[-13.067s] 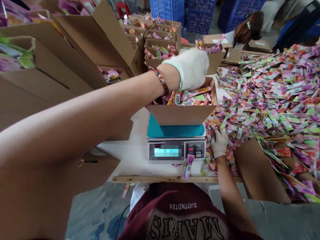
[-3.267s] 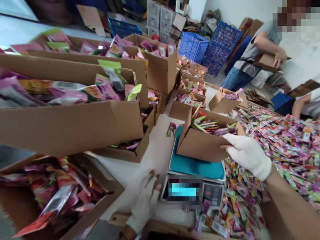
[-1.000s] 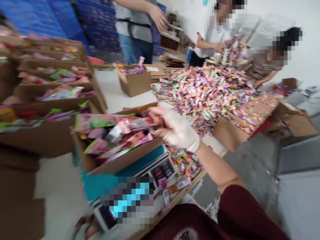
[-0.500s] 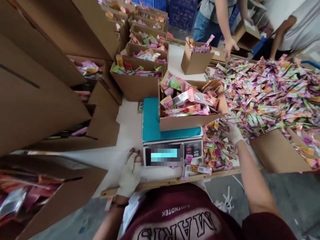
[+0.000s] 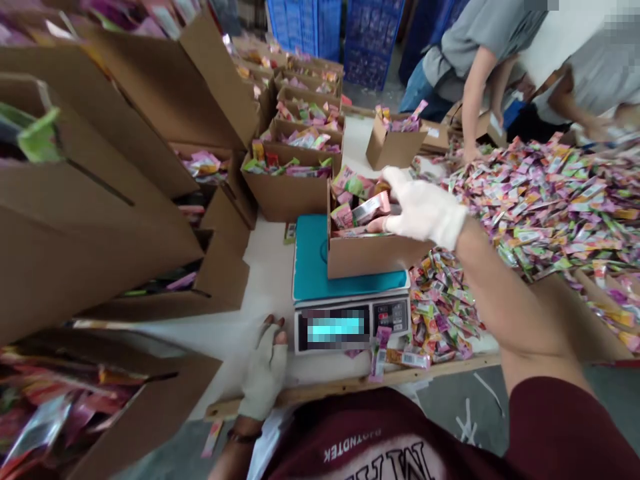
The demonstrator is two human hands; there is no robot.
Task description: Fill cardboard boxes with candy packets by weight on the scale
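A small open cardboard box (image 5: 367, 257) filled with colourful snack packets (image 5: 350, 197) stands on the teal plate of a weighing scale (image 5: 315, 267). My gloved right hand (image 5: 425, 210) reaches over the box from the right, thumb and fingers closed on pink packets at the top of the filling. Palm down, my gloved left hand (image 5: 265, 370) lies flat on the white table's front edge, just left of the scale's display, holding nothing.
A big heap of loose packets (image 5: 550, 200) covers the table's right side. Rows of filled cartons (image 5: 300, 180) stand behind the scale, and large cartons (image 5: 100, 220) crowd the left. Two other people (image 5: 480, 60) work at the far right. Blue crates (image 5: 345, 33) stand behind.
My right hand has come up from the loose packets right of the scale and now sits over the box. My left hand stays on the table edge.
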